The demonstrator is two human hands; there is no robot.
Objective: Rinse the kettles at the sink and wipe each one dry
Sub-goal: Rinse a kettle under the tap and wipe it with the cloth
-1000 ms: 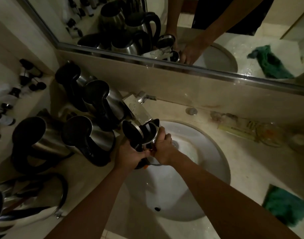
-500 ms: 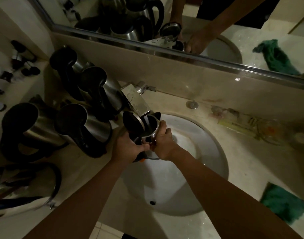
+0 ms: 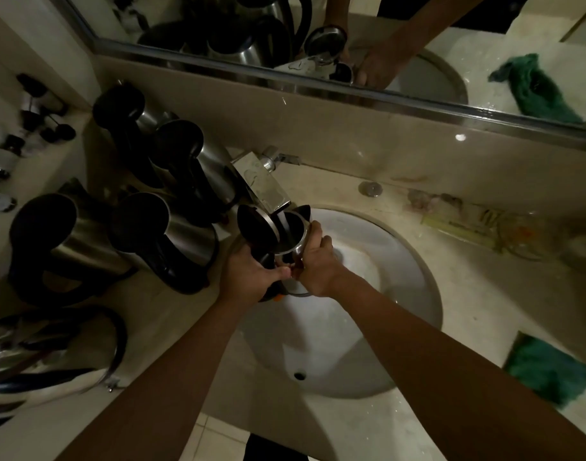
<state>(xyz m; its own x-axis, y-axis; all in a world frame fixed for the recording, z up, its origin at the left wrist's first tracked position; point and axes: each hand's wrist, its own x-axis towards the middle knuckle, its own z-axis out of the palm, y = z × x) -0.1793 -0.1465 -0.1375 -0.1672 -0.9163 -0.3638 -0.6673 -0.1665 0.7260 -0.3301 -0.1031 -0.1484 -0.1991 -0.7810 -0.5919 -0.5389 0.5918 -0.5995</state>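
A steel kettle (image 3: 290,232) with its black lid flipped open stands under the square chrome faucet (image 3: 263,183), above the white sink basin (image 3: 378,287). A stream of water runs from the spout into its mouth. My left hand (image 3: 248,277) grips the kettle's black handle from the left. On the right side, my right hand (image 3: 316,264) wraps around the steel body. A green cloth (image 3: 548,371) lies on the counter at the lower right.
Several steel kettles (image 3: 172,234) with black lids and handles crowd the counter left of the sink, and more lie at the lower left (image 3: 45,357). Small dark-capped bottles (image 3: 38,104) line the far left. A mirror (image 3: 351,38) spans the wall behind. Clutter (image 3: 468,221) sits right of the faucet.
The view has shifted a little lower and left. Both hands keep holding the same kettle under the running faucet; its position at the spout is unchanged.
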